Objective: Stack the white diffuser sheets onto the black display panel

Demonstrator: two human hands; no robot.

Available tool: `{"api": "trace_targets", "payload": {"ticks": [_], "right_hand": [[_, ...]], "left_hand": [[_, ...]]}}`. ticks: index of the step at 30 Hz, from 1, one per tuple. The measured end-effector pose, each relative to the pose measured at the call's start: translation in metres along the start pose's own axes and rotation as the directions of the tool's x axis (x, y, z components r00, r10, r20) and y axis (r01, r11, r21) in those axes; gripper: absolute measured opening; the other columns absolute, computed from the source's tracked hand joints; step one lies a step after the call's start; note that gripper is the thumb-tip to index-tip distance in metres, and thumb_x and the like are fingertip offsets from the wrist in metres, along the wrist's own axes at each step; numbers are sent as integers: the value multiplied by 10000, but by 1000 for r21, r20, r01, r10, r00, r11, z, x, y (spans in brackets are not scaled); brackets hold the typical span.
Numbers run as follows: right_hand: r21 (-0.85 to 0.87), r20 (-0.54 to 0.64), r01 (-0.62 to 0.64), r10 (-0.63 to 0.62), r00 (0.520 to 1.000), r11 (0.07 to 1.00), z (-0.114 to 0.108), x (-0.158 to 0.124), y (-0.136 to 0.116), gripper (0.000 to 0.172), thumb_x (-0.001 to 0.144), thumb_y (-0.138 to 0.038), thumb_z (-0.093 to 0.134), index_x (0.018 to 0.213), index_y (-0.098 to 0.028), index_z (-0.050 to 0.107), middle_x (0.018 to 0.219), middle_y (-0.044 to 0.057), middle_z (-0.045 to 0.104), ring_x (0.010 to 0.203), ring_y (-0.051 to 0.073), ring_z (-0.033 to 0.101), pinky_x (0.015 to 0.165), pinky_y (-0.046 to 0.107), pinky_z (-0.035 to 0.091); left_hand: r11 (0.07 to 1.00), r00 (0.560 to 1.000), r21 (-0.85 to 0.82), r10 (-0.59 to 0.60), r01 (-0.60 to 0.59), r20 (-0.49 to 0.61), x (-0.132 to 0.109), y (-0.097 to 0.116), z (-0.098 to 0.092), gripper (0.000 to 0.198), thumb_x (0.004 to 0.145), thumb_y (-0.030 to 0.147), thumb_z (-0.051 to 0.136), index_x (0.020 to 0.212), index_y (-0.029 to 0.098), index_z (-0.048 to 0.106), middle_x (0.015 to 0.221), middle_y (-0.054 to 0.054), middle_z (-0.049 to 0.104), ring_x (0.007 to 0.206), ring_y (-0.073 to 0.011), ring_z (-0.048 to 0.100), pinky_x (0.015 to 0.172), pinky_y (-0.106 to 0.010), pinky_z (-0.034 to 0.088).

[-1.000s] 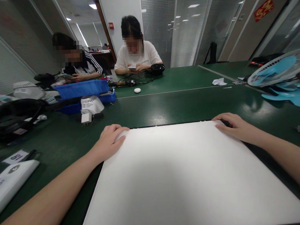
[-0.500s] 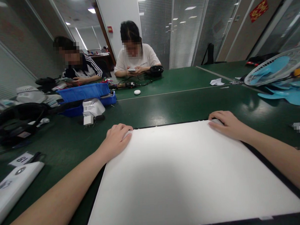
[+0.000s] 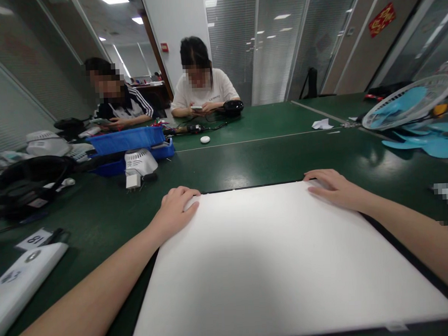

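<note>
A large flat white panel [image 3: 257,255] with a thin black border lies before me on the green table. At its far left corner, my left hand [image 3: 179,209] is closed over the edge, thumb on the white face and fingers along the rim. My right hand [image 3: 331,187] grips the far edge near the right corner in a similar way, its thumb resting on top. The fingertips past the far edge are partly hidden. A small clear tab [image 3: 396,327] sits on the panel's near border at the right.
Blue bins [image 3: 128,140], a white vented housing [image 3: 140,164] and black headgear [image 3: 27,184] crowd the left. A white box [image 3: 24,276] lies near my left forearm. Fan parts [image 3: 410,103] stand at right. Two people sit across the table [image 3: 223,160].
My right hand has shifted slightly left along the panel's far edge. My left hand stays at its corner. The view has tipped up a little.
</note>
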State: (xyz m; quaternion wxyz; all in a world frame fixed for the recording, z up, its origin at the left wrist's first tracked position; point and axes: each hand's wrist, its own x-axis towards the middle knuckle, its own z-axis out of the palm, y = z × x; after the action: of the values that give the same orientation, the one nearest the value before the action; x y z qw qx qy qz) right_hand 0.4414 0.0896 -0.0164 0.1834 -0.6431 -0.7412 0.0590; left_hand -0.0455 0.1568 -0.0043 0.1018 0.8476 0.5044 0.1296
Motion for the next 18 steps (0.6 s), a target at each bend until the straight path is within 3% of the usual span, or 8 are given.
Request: {"api": "trace_targets", "payload": {"ticks": [9, 18], "right_hand": [[-10, 10, -24, 24, 1000, 1000, -1, -1, -3, 445, 868, -589, 489, 1161, -293, 648, 1354, 58, 625, 1314, 342, 493, 1089, 560, 390], [57, -25, -88, 90, 996, 994, 0, -2, -5, 469, 859, -606, 492, 1170, -282, 626, 1311, 91, 641, 1277, 333, 523, 1073, 557, 404]], "left_hand": [[999, 999, -34, -15, 13, -42, -1, 4, -1, 345, 953, 384, 412, 1158, 250, 654, 1175, -79, 621, 1163, -308, 506, 1007, -513, 382], [996, 988, -88, 7, -21, -155, -3, 1, -2, 315, 944, 382, 427, 1077, 218, 661, 1146, -81, 654, 1154, -301, 535, 1015, -506, 382]]}}
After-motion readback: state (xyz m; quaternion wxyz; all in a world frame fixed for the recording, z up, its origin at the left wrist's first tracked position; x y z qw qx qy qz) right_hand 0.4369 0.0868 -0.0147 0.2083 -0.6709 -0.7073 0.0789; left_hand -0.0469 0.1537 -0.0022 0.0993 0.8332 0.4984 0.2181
